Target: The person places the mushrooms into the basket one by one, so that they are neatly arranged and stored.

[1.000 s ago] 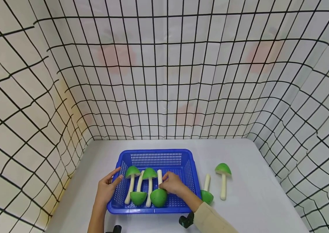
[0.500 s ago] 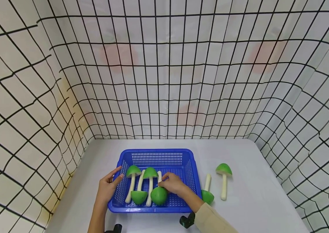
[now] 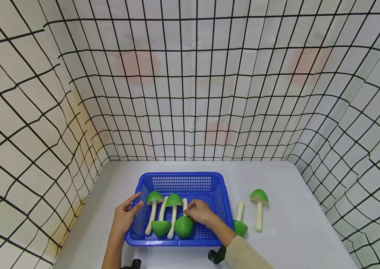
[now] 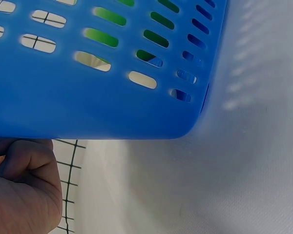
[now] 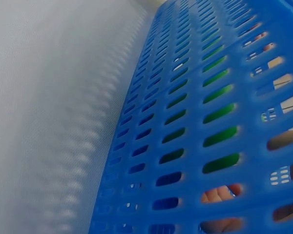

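Now, mushroom: green-capped white-stemmed toy mushroom [image 3: 184, 220], inside blue perforated plastic basket [image 3: 183, 182].
Axis: lying flat, cap toward person.
Right hand [image 3: 201, 212]: pinching its stem.
Left hand [image 3: 124, 218]: relaxed against basket's left wall.

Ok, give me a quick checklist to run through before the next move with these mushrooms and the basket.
1. Blue basket flat on the white table: ok.
2. Left hand steadying the basket's left wall: ok, fingers rest on it.
3. Right hand on the fourth mushroom inside the basket: touching its stem; whether it grips, cannot tell.
4. Room in the basket: ok, the right side of the floor is bare.
5. Mushrooms outside the basket: not ok, two lie on the table to its right.
6. Path to those two free of other things: ok.
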Available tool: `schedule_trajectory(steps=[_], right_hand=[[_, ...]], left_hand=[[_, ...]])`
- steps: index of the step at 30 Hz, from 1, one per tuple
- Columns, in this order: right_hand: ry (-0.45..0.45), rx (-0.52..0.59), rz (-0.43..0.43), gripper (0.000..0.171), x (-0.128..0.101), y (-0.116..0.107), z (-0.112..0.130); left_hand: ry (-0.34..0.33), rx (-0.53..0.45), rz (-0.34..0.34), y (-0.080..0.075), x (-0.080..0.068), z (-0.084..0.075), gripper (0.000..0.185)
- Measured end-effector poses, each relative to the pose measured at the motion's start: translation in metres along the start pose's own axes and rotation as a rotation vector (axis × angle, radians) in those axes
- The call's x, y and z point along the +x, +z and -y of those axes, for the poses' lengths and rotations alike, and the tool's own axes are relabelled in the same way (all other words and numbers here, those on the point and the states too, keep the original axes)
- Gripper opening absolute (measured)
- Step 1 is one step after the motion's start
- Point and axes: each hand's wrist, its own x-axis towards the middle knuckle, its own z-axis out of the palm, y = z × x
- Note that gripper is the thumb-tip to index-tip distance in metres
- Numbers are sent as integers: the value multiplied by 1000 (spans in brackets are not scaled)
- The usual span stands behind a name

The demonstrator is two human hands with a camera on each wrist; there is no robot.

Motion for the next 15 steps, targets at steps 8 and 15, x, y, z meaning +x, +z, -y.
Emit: schedule_trajectory(steps=[8,15], right_hand=[[-2,-49,-28,32,-2,-1,2],[-9,-50,-39,33,-2,-1,2]], left_hand=[[-2,-5,-5,1,1,2,48],[-9,-20,3,1,1,2,52]])
